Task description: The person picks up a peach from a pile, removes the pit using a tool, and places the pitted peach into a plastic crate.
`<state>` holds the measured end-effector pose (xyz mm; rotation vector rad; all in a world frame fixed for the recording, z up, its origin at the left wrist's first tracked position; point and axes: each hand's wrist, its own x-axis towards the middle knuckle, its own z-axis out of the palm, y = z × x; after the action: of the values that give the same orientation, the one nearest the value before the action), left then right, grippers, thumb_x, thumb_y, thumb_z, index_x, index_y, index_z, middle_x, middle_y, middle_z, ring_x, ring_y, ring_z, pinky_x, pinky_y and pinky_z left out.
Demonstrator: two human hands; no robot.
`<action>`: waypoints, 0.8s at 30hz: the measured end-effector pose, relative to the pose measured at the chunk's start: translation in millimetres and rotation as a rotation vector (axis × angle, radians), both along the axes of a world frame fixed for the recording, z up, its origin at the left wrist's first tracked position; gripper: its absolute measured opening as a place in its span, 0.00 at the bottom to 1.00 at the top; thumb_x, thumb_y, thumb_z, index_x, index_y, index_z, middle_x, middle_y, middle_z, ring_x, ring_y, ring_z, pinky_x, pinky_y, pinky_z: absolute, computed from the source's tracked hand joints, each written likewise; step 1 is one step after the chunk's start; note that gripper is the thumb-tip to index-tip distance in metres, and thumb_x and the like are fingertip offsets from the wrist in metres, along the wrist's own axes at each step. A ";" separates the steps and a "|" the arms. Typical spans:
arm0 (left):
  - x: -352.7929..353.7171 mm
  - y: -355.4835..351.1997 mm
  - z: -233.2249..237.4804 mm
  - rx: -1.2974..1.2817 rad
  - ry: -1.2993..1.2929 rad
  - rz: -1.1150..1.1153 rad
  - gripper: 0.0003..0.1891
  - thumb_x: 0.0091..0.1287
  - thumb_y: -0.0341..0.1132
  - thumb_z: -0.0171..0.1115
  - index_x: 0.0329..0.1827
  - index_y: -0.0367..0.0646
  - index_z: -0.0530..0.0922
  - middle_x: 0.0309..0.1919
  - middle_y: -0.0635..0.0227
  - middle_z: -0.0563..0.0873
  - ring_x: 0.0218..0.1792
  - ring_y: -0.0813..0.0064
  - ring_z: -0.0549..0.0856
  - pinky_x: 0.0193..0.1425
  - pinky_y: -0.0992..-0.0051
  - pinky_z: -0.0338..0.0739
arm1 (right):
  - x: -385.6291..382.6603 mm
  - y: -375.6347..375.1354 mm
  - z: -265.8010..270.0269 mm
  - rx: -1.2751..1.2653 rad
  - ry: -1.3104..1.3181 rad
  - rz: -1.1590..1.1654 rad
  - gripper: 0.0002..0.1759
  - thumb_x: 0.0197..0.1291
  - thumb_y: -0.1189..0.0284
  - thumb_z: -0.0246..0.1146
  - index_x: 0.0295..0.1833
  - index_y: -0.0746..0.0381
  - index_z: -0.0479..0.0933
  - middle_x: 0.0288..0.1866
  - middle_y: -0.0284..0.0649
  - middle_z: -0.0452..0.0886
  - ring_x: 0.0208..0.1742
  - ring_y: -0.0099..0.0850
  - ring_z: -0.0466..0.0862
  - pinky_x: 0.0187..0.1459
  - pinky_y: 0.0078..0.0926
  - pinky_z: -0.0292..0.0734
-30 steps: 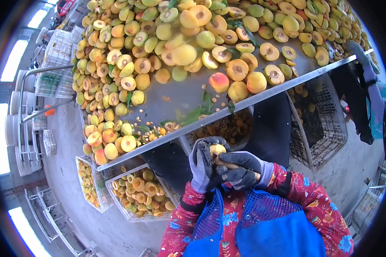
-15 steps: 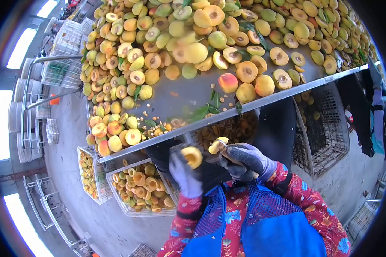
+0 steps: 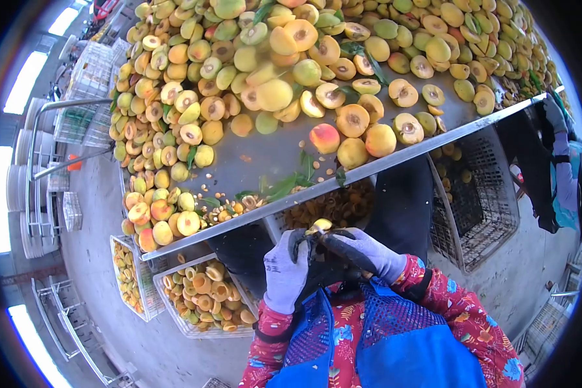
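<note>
Both hands wear light gloves with dark fingers and meet just below the table edge, over the lap. My left hand (image 3: pixel 288 266) is closed, its fingertips pressed on a yellow fruit piece (image 3: pixel 319 226). My right hand (image 3: pixel 363 251) is closed around a tool, mostly hidden by the fingers, whose tip meets the same fruit piece. Cut and whole peaches (image 3: pixel 352 121) lie heaped on the metal table (image 3: pixel 252 165) beyond the hands. A crate of hollowed fruit halves (image 3: pixel 204 290) stands at lower left.
A narrower crate of fruit (image 3: pixel 128 278) stands further left. Under the table is a container of fruit pieces (image 3: pixel 330 208). An open plastic crate (image 3: pixel 475 200) sits at right, near another person's gloved hand (image 3: pixel 555 115). The raised table rim (image 3: pixel 394 163) runs diagonally before me.
My left hand has moved in to meet my right hand, and the hollow fruit half it held is out of it. The view has shifted slightly.
</note>
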<state>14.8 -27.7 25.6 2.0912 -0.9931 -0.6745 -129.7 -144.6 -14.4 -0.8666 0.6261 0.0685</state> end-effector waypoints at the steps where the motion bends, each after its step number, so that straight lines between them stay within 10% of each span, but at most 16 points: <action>1: -0.5 -0.4 -4.5 0.021 -0.070 -0.029 0.08 0.65 0.28 0.62 0.47 0.39 0.80 0.34 0.55 0.87 0.35 0.58 0.88 0.40 0.65 0.81 | -0.6 -0.6 -0.6 -0.031 0.037 -0.119 0.21 0.72 0.53 0.56 0.46 0.62 0.76 0.22 0.30 0.73 0.17 0.18 0.70 0.17 0.18 0.64; 5: 7.4 4.1 -12.6 0.143 -0.276 -0.122 0.07 0.65 0.30 0.62 0.44 0.41 0.80 0.34 0.55 0.87 0.35 0.52 0.87 0.38 0.62 0.80 | -13.8 -19.2 -3.5 0.057 0.098 -0.164 0.19 0.72 0.56 0.56 0.48 0.63 0.76 0.24 0.37 0.78 0.24 0.26 0.80 0.25 0.25 0.72; 8: 12.6 -1.4 -13.5 0.057 -0.181 -0.135 0.09 0.64 0.32 0.64 0.46 0.41 0.80 0.36 0.56 0.87 0.37 0.53 0.87 0.39 0.63 0.81 | -10.4 -15.2 -4.9 -0.748 0.078 -0.100 0.19 0.72 0.59 0.56 0.49 0.67 0.75 0.26 0.43 0.80 0.26 0.31 0.81 0.30 0.35 0.76; 17: -13.0 -27.1 -10.7 0.128 -0.280 -0.143 0.07 0.63 0.28 0.63 0.43 0.36 0.81 0.34 0.49 0.85 0.36 0.49 0.86 0.37 0.66 0.79 | -13.0 -13.9 -0.9 -0.533 0.018 0.048 0.19 0.72 0.63 0.55 0.50 0.71 0.75 0.35 0.50 0.82 0.35 0.34 0.80 0.40 0.35 0.75; 22: 12.8 -16.8 -9.7 0.152 0.221 -0.100 0.06 0.65 0.31 0.62 0.39 0.36 0.81 0.28 0.53 0.85 0.27 0.55 0.85 0.32 0.66 0.78 | -7.5 4.1 -17.2 -0.452 0.054 -0.145 0.18 0.72 0.64 0.55 0.51 0.71 0.75 0.37 0.54 0.82 0.36 0.43 0.83 0.39 0.37 0.76; 24: 19.5 -8.1 -9.2 0.237 0.804 0.156 0.09 0.65 0.29 0.61 0.44 0.34 0.82 0.29 0.54 0.86 0.28 0.61 0.86 0.35 0.67 0.79 | -10.9 -6.7 -30.6 -1.017 0.197 -0.283 0.18 0.71 0.63 0.56 0.50 0.69 0.74 0.36 0.56 0.82 0.37 0.48 0.84 0.39 0.41 0.77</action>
<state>34.2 -35.8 16.4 1.7843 -0.3030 -1.4433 -140.7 -151.2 -45.0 -1.7494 0.9813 -0.4647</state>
